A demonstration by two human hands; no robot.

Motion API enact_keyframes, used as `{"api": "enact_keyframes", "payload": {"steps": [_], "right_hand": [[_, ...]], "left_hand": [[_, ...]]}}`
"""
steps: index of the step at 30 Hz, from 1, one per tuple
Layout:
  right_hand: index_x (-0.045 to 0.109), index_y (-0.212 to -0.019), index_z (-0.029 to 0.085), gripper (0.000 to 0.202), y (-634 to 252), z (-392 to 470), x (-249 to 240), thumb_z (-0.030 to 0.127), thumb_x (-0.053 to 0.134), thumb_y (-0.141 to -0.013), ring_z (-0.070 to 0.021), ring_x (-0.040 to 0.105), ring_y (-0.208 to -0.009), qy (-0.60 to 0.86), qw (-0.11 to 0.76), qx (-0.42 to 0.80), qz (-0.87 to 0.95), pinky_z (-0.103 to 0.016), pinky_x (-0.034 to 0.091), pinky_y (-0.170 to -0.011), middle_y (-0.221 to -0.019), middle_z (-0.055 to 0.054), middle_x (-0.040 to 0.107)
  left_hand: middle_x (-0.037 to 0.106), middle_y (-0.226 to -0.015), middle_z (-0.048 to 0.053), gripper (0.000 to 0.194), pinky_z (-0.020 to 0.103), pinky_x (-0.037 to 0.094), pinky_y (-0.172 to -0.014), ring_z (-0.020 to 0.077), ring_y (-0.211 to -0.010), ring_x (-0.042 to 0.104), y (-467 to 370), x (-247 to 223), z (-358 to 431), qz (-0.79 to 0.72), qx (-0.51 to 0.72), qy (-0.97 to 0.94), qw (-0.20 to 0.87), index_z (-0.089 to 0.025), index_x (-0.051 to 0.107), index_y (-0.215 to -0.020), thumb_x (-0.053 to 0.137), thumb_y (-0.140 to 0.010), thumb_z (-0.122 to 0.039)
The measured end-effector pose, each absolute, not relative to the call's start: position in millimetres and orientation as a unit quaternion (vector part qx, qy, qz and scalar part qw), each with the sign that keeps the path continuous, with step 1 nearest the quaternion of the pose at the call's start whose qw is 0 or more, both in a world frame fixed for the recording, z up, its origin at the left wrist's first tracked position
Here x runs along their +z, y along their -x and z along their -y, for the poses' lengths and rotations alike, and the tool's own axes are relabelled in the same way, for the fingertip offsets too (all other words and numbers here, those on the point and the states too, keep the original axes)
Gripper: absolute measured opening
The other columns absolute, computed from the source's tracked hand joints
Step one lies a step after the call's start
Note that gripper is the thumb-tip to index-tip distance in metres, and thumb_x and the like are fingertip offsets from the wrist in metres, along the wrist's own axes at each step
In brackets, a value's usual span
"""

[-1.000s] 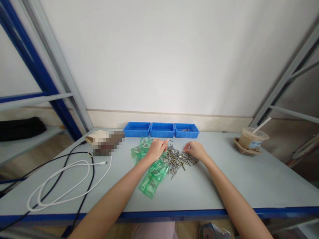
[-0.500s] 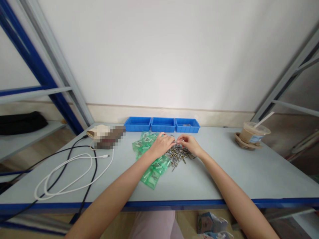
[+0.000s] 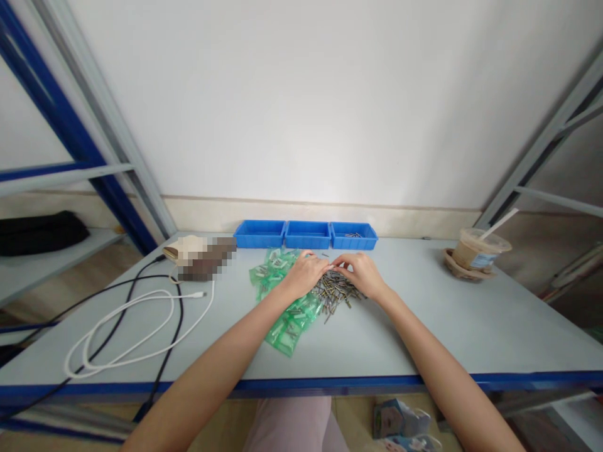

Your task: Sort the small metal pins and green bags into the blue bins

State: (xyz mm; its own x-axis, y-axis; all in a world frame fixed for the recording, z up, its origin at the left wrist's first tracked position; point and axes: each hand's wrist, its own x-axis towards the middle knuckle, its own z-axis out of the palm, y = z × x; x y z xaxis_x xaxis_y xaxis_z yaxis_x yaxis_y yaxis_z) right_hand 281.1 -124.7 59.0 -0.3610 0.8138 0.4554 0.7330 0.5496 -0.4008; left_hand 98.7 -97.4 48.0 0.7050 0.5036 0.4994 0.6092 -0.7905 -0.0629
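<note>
A loose pile of small metal pins (image 3: 336, 292), some silvery and some brassy, lies on the grey table. Over its far left side my left hand (image 3: 307, 274) is closed, its fingertips meeting those of my right hand (image 3: 358, 274). The fingers of my right hand are pinched together above the pile. Whatever sits between the fingertips is too small to make out. Green plastic bags (image 3: 287, 333) with small metal pieces in them lie beneath and beside my left hand and forearm.
Three blue bins stand in a row by the wall: a left bin (image 3: 260, 242), a middle bin (image 3: 308, 241) and a right bin (image 3: 354, 242) holding a few metal pieces. A white cable (image 3: 136, 359) coils at left; a plastic cup (image 3: 480, 251) stands at right.
My right hand has shifted slightly left, bringing its fingertips against those of my left hand. My left hand stays nearly in place, and the pile and bags look the same.
</note>
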Motion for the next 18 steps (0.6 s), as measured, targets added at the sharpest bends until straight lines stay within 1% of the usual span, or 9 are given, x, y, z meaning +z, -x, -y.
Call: {"api": "enact_keyframes", "payload": {"steps": [2, 4, 10, 14, 18], "right_hand": [[0.065, -0.087, 0.021, 0.016, -279.5, 127.2, 60.3, 0.031, 0.052, -0.084, -0.0132, 0.058, -0.065, 0.473, 0.304, 0.023, 0.827, -0.028, 0.035, -0.073, -0.079, -0.001, 0.069], [0.065, -0.086, 0.021, 0.017, -278.5, 128.4, 60.5, 0.031, 0.051, -0.084, -0.0129, 0.058, -0.065, 0.475, 0.295, 0.013, 0.829, -0.028, 0.034, -0.074, -0.08, -0.001, 0.069], [0.066, -0.087, 0.021, 0.021, -281.2, 124.8, 57.0, 0.032, 0.049, -0.085, -0.0137, 0.06, -0.068, 0.487, 0.29, 0.066, 0.821, -0.026, 0.037, -0.072, -0.081, -0.001, 0.069], [0.065, -0.09, 0.022, 0.018, -279.8, 123.1, 56.0, 0.03, 0.051, -0.083, -0.0137, 0.06, -0.069, 0.482, 0.295, 0.095, 0.82, -0.026, 0.038, -0.071, -0.085, -0.001, 0.069], [0.063, -0.095, 0.023, 0.017, -273.9, 127.6, 56.9, 0.025, 0.056, -0.08, -0.0132, 0.06, -0.068, 0.486, 0.304, 0.063, 0.817, -0.029, 0.035, -0.077, -0.089, 0.0, 0.069]], "left_hand": [[0.064, -0.075, 0.002, 0.027, 0.033, 0.033, -0.083, 0.0151, -0.074, 0.058, -99.5, 47.1, 97.4, 0.311, -0.262, 0.909, 0.096, -0.015, 0.056, -0.085, 0.034, -0.093, -0.029], [0.065, -0.081, 0.002, 0.023, 0.032, 0.033, -0.085, 0.0147, -0.076, 0.058, -99.0, 46.6, 96.5, 0.311, -0.291, 0.901, 0.081, -0.016, 0.055, -0.088, 0.038, -0.092, -0.031], [0.067, -0.081, 0.0, 0.019, 0.033, 0.032, -0.088, 0.0145, -0.08, 0.058, -94.3, 48.5, 92.9, 0.284, -0.315, 0.903, 0.06, -0.018, 0.058, -0.085, 0.047, -0.088, -0.033], [0.066, -0.081, 0.001, 0.021, 0.033, 0.032, -0.087, 0.0143, -0.079, 0.058, -94.1, 50.8, 94.6, 0.284, -0.306, 0.906, 0.071, -0.018, 0.06, -0.084, 0.043, -0.09, -0.03], [0.065, -0.077, 0.001, 0.026, 0.032, 0.033, -0.086, 0.0139, -0.075, 0.057, -96.1, 52.0, 97.0, 0.304, -0.303, 0.9, 0.072, -0.018, 0.06, -0.085, 0.038, -0.092, -0.03]]}}
